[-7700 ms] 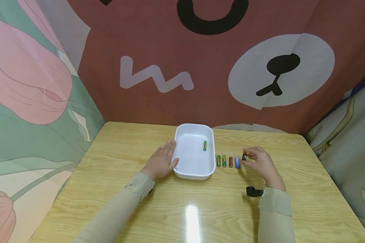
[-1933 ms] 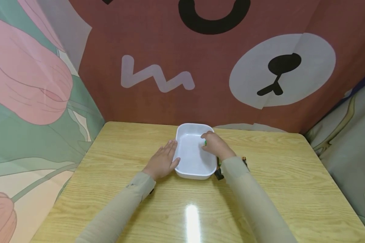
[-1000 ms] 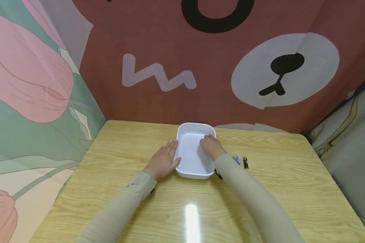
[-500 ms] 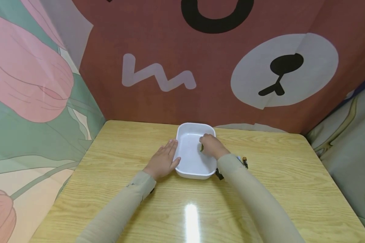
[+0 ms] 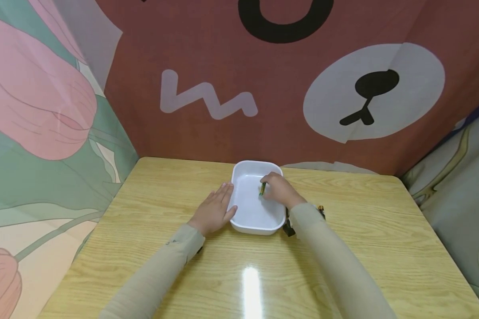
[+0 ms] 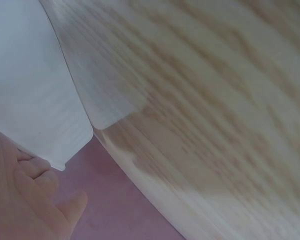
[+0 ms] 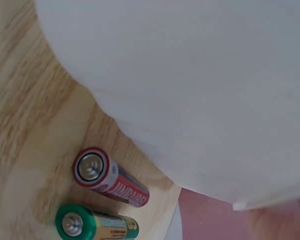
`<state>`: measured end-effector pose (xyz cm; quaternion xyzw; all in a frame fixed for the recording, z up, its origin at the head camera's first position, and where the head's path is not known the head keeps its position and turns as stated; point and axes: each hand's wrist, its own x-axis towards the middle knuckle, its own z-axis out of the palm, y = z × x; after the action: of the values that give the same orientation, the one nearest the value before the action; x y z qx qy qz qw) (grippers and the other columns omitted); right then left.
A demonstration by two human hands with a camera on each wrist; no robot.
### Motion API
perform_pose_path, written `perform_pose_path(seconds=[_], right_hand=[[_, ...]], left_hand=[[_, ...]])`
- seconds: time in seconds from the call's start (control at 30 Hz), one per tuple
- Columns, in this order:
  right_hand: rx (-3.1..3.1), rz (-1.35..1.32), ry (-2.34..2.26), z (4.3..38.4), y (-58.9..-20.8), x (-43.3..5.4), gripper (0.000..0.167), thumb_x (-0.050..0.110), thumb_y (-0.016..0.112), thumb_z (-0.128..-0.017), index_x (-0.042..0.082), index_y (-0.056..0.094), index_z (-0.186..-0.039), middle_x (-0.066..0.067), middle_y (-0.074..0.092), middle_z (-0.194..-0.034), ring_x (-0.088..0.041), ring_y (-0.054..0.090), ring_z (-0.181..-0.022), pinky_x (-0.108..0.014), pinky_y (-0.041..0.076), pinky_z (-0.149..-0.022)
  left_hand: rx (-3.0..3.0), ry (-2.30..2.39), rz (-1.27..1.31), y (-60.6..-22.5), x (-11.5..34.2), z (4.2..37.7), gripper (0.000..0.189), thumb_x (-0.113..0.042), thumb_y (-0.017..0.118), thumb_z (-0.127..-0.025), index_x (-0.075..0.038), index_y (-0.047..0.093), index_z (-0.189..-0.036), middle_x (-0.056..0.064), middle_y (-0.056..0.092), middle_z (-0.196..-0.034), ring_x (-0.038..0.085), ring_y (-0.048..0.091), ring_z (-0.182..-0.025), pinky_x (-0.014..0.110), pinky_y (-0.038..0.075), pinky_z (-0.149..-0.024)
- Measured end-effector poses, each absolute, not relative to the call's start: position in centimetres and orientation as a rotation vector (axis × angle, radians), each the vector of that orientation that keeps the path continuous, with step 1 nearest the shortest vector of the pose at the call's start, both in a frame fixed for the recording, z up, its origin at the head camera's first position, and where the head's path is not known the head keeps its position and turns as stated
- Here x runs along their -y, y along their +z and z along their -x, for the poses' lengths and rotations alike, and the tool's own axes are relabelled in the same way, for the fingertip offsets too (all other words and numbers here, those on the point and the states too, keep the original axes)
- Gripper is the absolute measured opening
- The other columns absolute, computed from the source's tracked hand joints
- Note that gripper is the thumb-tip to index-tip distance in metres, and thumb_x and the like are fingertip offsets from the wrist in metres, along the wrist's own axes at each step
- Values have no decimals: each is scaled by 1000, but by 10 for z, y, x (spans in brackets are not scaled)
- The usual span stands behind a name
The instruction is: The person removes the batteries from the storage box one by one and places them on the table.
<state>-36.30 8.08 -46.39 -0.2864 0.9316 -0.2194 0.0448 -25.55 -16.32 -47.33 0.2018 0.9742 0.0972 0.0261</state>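
My left hand (image 5: 212,212) lies flat with straight fingers against the left side of the white tray (image 5: 252,231). In the left wrist view, the fingers (image 6: 37,175) are at the tray's rim. Inside the tray's right half, my right hand (image 5: 280,190) pinches a green battery (image 5: 262,189) between thumb and fingers. The battery stands tilted over the tray floor. In the right wrist view, a red battery (image 7: 112,177) and a green-and-gold battery (image 7: 97,223) lie on the table next to the tray's outer wall (image 7: 190,100).
A black battery with an orange end (image 5: 321,212) lies on the wooden table (image 5: 175,175) right of the tray, partly behind the right sleeve (image 5: 331,248). That sleeve hides most of the battery row. Printed cloth (image 5: 207,141) hangs behind the table's far edge.
Since the earliest frame, my right hand has left the black battery in the row and moved into the tray. Over the last second it has drawn the green battery up into view. The left hand stays put.
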Motion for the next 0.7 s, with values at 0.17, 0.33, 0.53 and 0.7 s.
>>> perform_pose_path(seconds=[0.17,0.33,0.53,0.7], right_hand=[[-2827,858,-761,362,-463,-83,50,5,82,-78,-8,67,-123,-21,64,-114,-34,63,-105,-44,53,-96],[-2797,828,-871,359,-462,-86,52,6,83,-80,-7,65,-126,-21,62,-119,-35,63,-107,-43,54,-94],[-2757,791,-1000,357,-460,-90,53,6,82,-81,-6,64,-129,-21,61,-123,-37,62,-112,-45,52,-99],[-2735,763,-1054,355,-458,-93,53,6,81,-83,-5,63,-131,-19,60,-124,-36,62,-114,-44,52,-101]], left_hand=[[-3005,289,-622,-474,163,256,73,-48,27,-109,-1,9,-162,13,11,-169,26,9,-156,46,18,-124],[-3001,292,-618,-473,163,255,73,-48,27,-109,-1,9,-162,13,10,-169,26,8,-156,47,18,-124],[-3003,293,-620,-473,163,256,74,-48,27,-108,-1,9,-162,13,11,-169,26,9,-156,47,18,-124],[-3006,296,-632,-473,163,256,74,-48,28,-108,0,10,-162,14,11,-169,27,9,-156,48,19,-124]])
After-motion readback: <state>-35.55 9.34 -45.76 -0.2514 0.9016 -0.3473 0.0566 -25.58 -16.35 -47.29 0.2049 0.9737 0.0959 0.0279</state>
